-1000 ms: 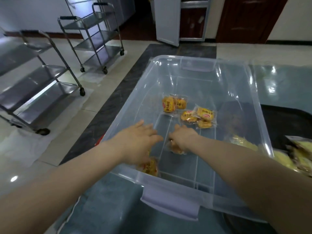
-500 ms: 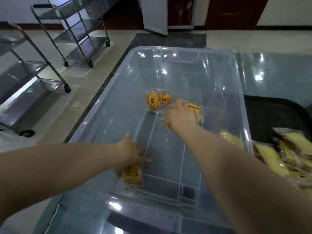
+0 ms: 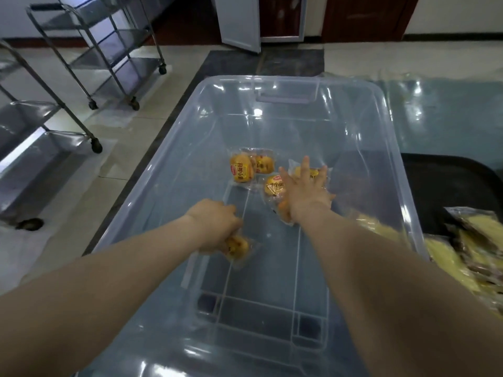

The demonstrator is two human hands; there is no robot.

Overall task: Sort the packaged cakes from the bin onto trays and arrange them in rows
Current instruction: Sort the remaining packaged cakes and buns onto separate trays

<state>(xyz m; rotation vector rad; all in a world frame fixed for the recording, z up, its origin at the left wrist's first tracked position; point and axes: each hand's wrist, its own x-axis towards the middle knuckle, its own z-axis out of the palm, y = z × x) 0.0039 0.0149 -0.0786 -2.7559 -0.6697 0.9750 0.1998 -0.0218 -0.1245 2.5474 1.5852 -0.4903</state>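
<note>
Left hand [image 3: 217, 227] now grips a cake packet [image 3: 238, 247] it merely touched earlier; right hand [image 3: 307, 186], fingers spread wide, has advanced over the remaining packets [image 3: 275, 185], so the bin [image 3: 402, 186] nears empty.

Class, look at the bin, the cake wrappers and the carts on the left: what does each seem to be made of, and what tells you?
Bin: clear glossy plastic, probably; the floor shows through its walls.
Cake wrappers: thin shiny clear film, crinkled at the edges.
Carts: likely stainless steel; grey reflective shelves and tubes.
</note>
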